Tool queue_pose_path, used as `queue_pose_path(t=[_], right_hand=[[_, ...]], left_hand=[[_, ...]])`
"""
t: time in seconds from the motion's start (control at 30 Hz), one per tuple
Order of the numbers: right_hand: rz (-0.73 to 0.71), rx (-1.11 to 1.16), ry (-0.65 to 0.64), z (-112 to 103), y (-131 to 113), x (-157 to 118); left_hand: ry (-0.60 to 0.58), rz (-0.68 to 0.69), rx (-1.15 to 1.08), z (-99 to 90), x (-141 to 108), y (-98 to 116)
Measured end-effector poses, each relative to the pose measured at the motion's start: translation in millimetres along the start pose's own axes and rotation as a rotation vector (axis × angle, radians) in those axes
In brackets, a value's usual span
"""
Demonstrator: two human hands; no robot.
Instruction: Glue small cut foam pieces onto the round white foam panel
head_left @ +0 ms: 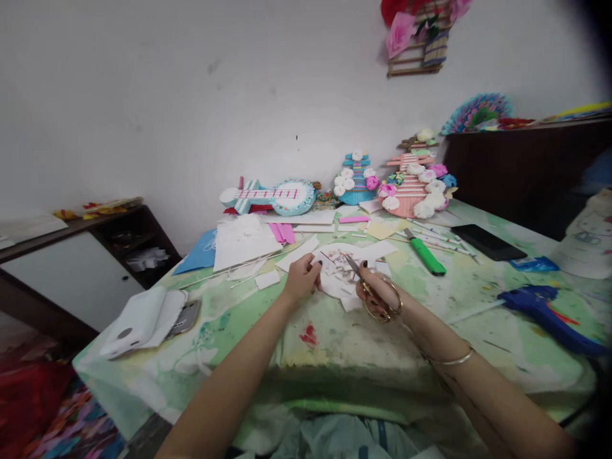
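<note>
My right hand (pixel 370 293) grips a pair of scissors (pixel 389 306) with gold loop handles. Their blades point up and left over a heap of small white and reddish paper scraps (pixel 339 264). To the left of the blades, my left hand (pixel 303 277) is closed in a pinch beside the heap. Whatever its fingers hold is too small and too hidden to name. A thin dark red strip (pixel 327 257) shows just past its fingertips. White paper pieces (pixel 382 250) lie around the heap on the green patterned tablecloth (pixel 268 338).
Behind the scraps stand a blue-and-white lute-like craft (pixel 294 196) and two flower-decked crafts, one blue (pixel 356 182), one pink (pixel 411 185). Rightward lie a green utility knife (pixel 426 255), a black phone (pixel 488 242) and a blue glue gun (pixel 545 312). A white case (pixel 138 322) rests at left.
</note>
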State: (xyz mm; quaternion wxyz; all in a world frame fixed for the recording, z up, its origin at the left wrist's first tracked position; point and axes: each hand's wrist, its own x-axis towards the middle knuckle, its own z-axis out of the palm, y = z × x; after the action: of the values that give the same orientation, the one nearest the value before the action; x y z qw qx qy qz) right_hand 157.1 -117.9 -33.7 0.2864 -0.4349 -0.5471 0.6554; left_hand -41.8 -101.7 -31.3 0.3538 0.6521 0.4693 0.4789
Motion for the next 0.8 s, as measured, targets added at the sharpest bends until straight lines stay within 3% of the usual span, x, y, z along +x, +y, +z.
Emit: queue_pose_path(t=[0.13,0.23,0.5,0.7,0.8], right_hand=[[-0.053,0.016,-0.063,4.0,1.6,-1.6],[-0.142,0.016,-0.077,4.8,1.7,-2.5],[-0.337,-0.094,0.097,3.1,0.7,1.3],[-0.346,-0.179,0.129,10.5,0.2,-0.2],[-0.342,-0.199,0.174,10.4,1.6,2.0]], left_hand=[[-0.136,-0.029,-0.214,2.2,1.9,0.2],[-0.171,-0.034,-0.389,3.9,1.6,1.3],[-0.409,-0.126,-0.38,13.5,-6.9,6.2],[-0.379,-0.047,-0.27,20.1,-8.4,6.6],[-0.289,0.088,-0.069,21.9,-8.0,2.7]])
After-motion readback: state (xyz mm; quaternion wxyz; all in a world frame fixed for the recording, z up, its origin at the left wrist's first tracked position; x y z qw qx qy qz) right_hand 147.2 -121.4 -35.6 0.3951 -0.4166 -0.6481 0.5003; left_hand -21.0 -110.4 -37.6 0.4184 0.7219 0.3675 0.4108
